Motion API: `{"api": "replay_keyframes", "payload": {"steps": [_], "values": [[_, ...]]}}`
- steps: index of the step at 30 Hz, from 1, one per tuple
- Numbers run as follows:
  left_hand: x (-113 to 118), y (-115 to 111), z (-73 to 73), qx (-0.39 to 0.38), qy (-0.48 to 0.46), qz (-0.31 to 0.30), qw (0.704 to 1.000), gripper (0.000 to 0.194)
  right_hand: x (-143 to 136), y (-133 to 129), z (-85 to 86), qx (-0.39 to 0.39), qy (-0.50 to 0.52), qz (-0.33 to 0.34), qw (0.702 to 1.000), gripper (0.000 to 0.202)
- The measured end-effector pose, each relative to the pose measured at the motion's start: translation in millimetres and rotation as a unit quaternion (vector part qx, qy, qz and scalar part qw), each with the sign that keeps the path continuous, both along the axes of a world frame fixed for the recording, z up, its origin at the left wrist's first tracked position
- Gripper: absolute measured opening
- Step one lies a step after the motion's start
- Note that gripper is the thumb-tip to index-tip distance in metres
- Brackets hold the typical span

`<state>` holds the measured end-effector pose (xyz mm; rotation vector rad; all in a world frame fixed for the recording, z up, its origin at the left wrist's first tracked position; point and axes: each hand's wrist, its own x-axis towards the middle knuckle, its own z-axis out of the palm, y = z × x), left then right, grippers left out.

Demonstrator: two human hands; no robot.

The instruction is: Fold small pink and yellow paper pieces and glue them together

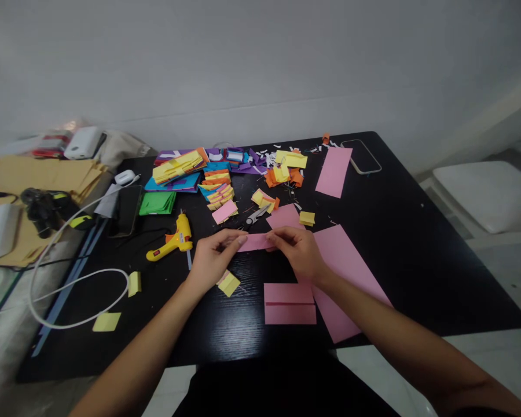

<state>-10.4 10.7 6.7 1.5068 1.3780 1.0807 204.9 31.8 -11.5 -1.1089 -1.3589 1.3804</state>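
A narrow strip of pink paper [255, 242] is stretched between my two hands above the black table. My left hand [213, 258] pinches its left end between thumb and fingers. At the other end my right hand [298, 252] grips the strip the same way. Just beyond lie a pair of scissors [259, 215] and a pink paper piece [286, 216]. A folded pink sheet [290, 313] rests below my right hand, and a large pink sheet [349, 278] lies partly under my right forearm. Near my left hand sits a small folded yellow paper [229, 284].
A yellow glue gun [173, 238] lies left of my left hand. Stacks of folded coloured paper [180, 167] and scraps [264, 159] line the table's back. A white cable [76, 217] loops over the left side. A phone [361, 156] rests at the back right beside another pink sheet [334, 172].
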Motion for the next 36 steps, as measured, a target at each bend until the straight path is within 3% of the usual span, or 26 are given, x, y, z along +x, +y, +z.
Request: {"api": "replay_keyframes", "payload": {"steps": [6, 10, 16, 27, 36], "values": [[-1.2, 4.0, 1.7, -0.017, -0.053, 0.006, 0.998, 0.039, 0.9, 1.8, 2.6, 0.008, -0.001, -0.009, 1.0, 0.037], [0.0, 2.5, 2.7, 0.024, -0.011, 0.055, 0.998, 0.025, 0.1, 0.8, 2.6, 0.014, 0.007, -0.015, 1.0, 0.035], [0.7, 0.1, 0.9, 0.022, 0.004, 0.025, 0.999, 0.023, 0.0, -0.4, 2.0, 0.017, -0.013, -0.016, 1.0, 0.036], [-11.3, 11.9, 1.2, -0.051, -0.074, -0.016, 0.996, 0.032, 1.1, 8.7, 0.9, -0.126, 0.132, 0.058, 0.982, 0.036], [-15.2, 13.8, 1.9, -0.015, -0.029, -0.035, 0.999, 0.033, 3.2, 13.6, -2.9, -0.145, 0.181, 0.056, 0.971, 0.032]]}}
